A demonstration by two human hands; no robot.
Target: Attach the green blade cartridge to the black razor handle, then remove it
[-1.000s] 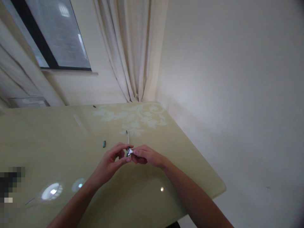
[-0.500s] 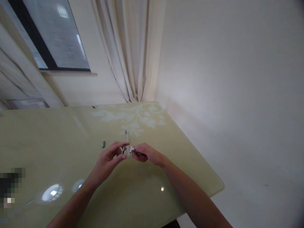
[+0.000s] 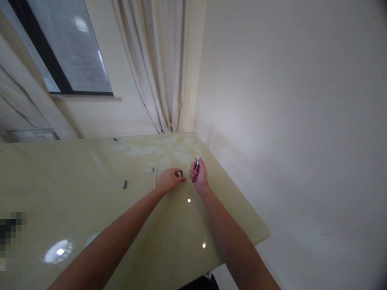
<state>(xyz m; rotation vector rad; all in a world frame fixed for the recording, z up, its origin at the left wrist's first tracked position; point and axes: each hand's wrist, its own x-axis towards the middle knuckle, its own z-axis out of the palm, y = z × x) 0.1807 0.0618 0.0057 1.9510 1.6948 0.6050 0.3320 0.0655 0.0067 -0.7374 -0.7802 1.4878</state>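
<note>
My left hand [image 3: 171, 179] pinches a small dark-green stick-like piece [image 3: 182, 174] upright between thumb and fingers. My right hand [image 3: 199, 173], just to the right and apart from it, is wrapped round a small dark-handled tool [image 3: 196, 164] with a shiny, bent metal tip pointing up; its exact kind is too small to tell. Left of my left wrist a thin white cord [image 3: 155, 179] with a dark end lies on the table, its near end hidden by my arm. Further left rests a second small dark-green piece [image 3: 124, 184].
The glossy yellowish table [image 3: 90, 193] has a pale floral pattern and a rounded right corner. A tiny dark item [image 3: 115, 139] lies near its back edge. A white wall [image 3: 287, 121] runs along the right side; curtains [image 3: 163, 72] hang behind. A blurred-out dark patch [image 3: 10, 227] shows at left.
Both hands have moved right and farther from me, away from the white cord, carrying the piece and the tool. The tool's tip now points up. The view has shifted slightly.
</note>
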